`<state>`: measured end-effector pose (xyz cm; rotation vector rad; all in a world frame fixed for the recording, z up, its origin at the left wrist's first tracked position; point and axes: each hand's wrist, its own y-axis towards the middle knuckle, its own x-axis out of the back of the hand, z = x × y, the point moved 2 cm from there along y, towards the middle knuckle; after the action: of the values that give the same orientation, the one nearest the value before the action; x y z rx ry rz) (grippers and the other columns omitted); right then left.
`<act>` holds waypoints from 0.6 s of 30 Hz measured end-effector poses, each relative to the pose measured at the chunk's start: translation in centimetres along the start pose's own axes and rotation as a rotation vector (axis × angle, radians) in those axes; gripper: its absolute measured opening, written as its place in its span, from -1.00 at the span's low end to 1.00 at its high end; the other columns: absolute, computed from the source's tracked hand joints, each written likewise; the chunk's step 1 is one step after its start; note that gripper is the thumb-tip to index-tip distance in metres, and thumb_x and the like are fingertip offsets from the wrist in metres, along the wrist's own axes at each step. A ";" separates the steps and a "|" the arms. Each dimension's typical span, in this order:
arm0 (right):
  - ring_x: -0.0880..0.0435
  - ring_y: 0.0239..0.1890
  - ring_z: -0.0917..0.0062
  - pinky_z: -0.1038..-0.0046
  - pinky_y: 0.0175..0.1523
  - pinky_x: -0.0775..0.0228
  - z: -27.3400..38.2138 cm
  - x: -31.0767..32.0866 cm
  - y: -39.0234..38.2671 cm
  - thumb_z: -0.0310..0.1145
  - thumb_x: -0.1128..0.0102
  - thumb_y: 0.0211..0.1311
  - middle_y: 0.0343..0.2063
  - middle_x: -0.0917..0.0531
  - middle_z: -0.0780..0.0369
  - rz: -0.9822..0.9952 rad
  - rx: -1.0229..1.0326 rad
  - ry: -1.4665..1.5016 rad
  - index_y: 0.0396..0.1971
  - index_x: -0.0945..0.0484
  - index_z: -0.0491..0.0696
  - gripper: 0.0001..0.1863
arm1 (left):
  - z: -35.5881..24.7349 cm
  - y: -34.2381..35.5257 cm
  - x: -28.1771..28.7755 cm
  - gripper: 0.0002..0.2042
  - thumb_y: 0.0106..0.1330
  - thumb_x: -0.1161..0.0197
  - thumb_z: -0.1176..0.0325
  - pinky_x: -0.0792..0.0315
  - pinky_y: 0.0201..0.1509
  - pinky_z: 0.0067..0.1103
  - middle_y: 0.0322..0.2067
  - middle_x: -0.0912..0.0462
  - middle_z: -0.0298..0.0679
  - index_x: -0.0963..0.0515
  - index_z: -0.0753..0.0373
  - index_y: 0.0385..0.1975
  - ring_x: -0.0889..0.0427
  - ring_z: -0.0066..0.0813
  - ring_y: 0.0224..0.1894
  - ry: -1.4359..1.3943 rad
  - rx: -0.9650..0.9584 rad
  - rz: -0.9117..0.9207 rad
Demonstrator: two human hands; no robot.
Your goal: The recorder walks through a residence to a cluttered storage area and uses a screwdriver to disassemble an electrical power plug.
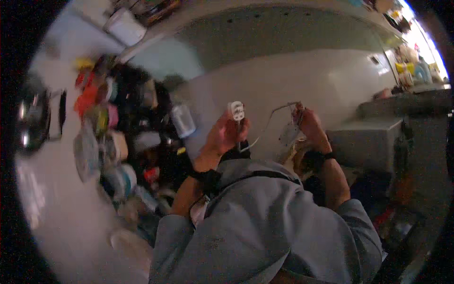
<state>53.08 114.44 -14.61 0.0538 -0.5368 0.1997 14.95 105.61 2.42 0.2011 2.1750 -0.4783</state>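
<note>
In the head view my left hand point(226, 133) grips a small white multi-socket block point(238, 111) near the middle, with a pale cord point(253, 143) hanging from it. To its right, my right hand point(308, 123) is closed on a thin cord point(279, 107), which loops up and down toward the left. A translucent item, perhaps a plastic bag point(288, 135), hangs just under the right hand; its detail is blurred.
Mixed containers and bags point(112, 146) crowd the left, beside a clear container point(183, 121) and a dark wok-like pan point(33, 118). At right are a grey box point(360, 142) and a ledge with bottles point(421, 71). A pale wall point(283, 71) stands ahead.
</note>
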 end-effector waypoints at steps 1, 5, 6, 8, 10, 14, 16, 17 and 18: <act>-0.60 -0.23 0.39 0.35 -0.14 -0.52 -0.7 1.5 0.4 -0.41 -0.08 0.45 -0.22 -0.58 0.18 -0.070 -0.046 -0.038 -0.14 -0.51 -0.17 -0.85 | -1.3 3.9 -0.8 -0.60 0.55 -0.05 0.00 -0.40 -0.38 -0.51 -0.26 -0.66 -0.21 -0.48 0.17 0.13 -0.54 -0.44 -0.42 -0.129 0.172 -0.055; -0.59 -0.26 0.40 0.36 -0.14 -0.50 0.9 5.8 3.3 -0.40 -0.08 0.44 -0.25 -0.58 0.19 -0.196 -0.550 1.052 -0.19 -0.49 -0.16 -0.87 | -0.7 15.2 -1.8 -0.59 0.57 0.03 -0.06 -0.41 -0.39 -0.53 -0.31 -0.66 -0.23 -0.51 0.15 0.05 -0.53 -0.46 -0.47 0.114 0.238 0.005; -0.59 -0.28 0.41 0.38 -0.15 -0.50 0.8 7.0 4.6 -0.40 -0.08 0.45 -0.28 -0.58 0.20 -0.238 -0.508 1.341 -0.20 -0.48 -0.15 -0.87 | -0.8 17.8 -3.5 -0.59 0.58 0.06 -0.07 -0.42 -0.40 -0.53 -0.33 -0.66 -0.24 -0.52 0.14 0.03 -0.53 -0.48 -0.48 0.217 0.220 0.016; -0.59 -0.29 0.42 0.38 -0.15 -0.49 -3.7 8.4 6.0 -0.39 -0.07 0.46 -0.31 -0.58 0.21 -0.338 -0.469 1.239 -0.19 -0.48 -0.15 -0.87 | 0.8 25.6 -1.0 -0.61 0.59 0.05 -0.02 -0.40 -0.41 -0.56 -0.37 -0.64 -0.28 -0.52 0.18 -0.01 -0.50 -0.54 -0.52 0.225 0.430 -0.043; -0.59 -0.29 0.43 0.39 -0.16 -0.48 -7.1 11.3 5.6 -0.38 -0.06 0.47 -0.35 -0.58 0.22 -0.412 -0.468 1.140 -0.18 -0.48 -0.15 -0.86 | 1.5 31.0 -4.0 -0.63 0.59 0.05 0.02 -0.39 -0.42 -0.58 -0.41 -0.62 -0.29 -0.52 0.22 -0.03 -0.49 -0.57 -0.52 0.523 0.421 0.045; -0.59 -0.32 0.45 0.40 -0.18 -0.49 -9.9 18.8 9.6 -0.38 -0.06 0.49 -0.38 -0.58 0.22 -0.682 -0.396 0.853 -0.17 -0.49 -0.14 -0.86 | 2.0 46.3 -7.5 -0.66 0.59 0.02 0.11 -0.34 -0.44 -0.63 -0.50 -0.58 -0.33 -0.49 0.30 -0.09 -0.47 -0.64 -0.53 0.992 0.365 0.255; -0.58 -0.32 0.45 0.40 -0.18 -0.49 -9.6 23.6 13.7 -0.37 -0.06 0.50 -0.38 -0.58 0.22 -0.696 -0.391 0.848 -0.17 -0.50 -0.14 -0.86 | 2.9 55.3 -9.8 -0.68 0.58 0.00 0.10 -0.31 -0.46 -0.64 -0.50 -0.61 -0.32 -0.48 0.26 -0.17 -0.46 -0.66 -0.54 0.921 0.405 0.300; -0.58 -0.34 0.44 0.40 -0.17 -0.50 -9.8 24.7 14.7 -0.37 -0.06 0.50 -0.39 -0.58 0.22 -0.817 -0.495 1.028 -0.18 -0.50 -0.13 -0.86 | 3.0 57.7 -11.3 -0.70 0.57 -0.01 0.09 -0.31 -0.47 -0.63 -0.47 -0.64 -0.29 -0.46 0.24 -0.18 -0.46 -0.66 -0.54 0.921 0.407 0.306; -0.58 -0.35 0.44 0.40 -0.17 -0.50 -10.5 25.4 15.0 -0.36 -0.06 0.50 -0.39 -0.59 0.23 -0.946 -0.601 1.207 -0.19 -0.50 -0.12 -0.86 | 3.7 59.8 -12.6 -0.71 0.56 -0.01 0.08 -0.31 -0.47 -0.62 -0.43 -0.67 -0.27 -0.44 0.21 -0.20 -0.45 -0.67 -0.55 0.920 0.414 0.318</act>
<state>76.68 134.68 -10.63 -0.3804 0.6763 -0.8313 43.82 159.05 -5.51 1.1676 2.8049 -0.7408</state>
